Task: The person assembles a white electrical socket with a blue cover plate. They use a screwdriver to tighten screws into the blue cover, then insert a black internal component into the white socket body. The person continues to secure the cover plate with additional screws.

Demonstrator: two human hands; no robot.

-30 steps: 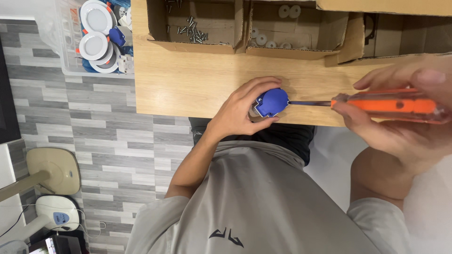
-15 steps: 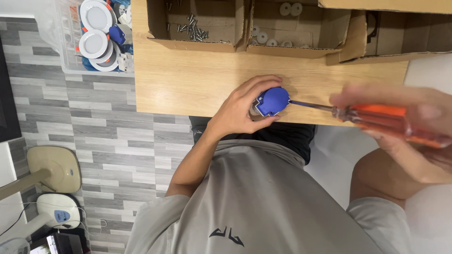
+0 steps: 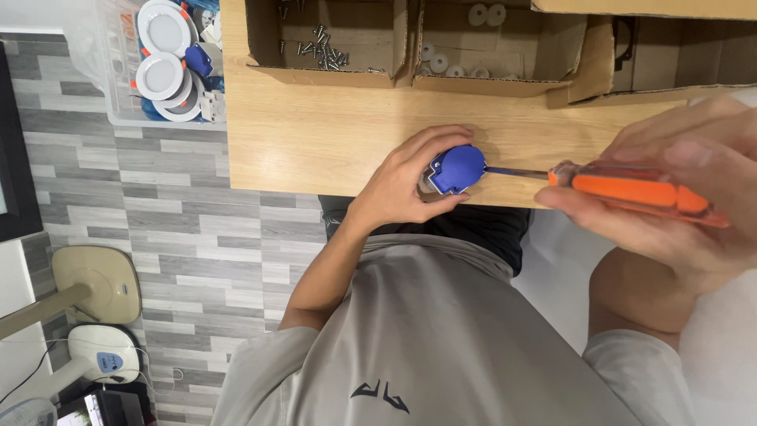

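Note:
My left hand [image 3: 402, 185] grips a small blue plastic part [image 3: 456, 168] with a pale underside, held at the front edge of a wooden table [image 3: 315, 134]. My right hand [image 3: 670, 197] is closed around the orange handle of a screwdriver [image 3: 631, 189]. The dark shaft runs left from the handle and its tip meets the right side of the blue part. My fingers hide the near side of the part.
Open cardboard boxes stand at the table's back: one with loose screws [image 3: 323, 47], one with white round pieces [image 3: 465, 47]. A clear bin [image 3: 162, 63] of round white lamp fittings sits left of the table. A fan base [image 3: 91, 284] stands on the tiled floor.
My right hand with the screwdriver has shifted slightly and turned on the handle. My left hand and the blue part have stayed in place.

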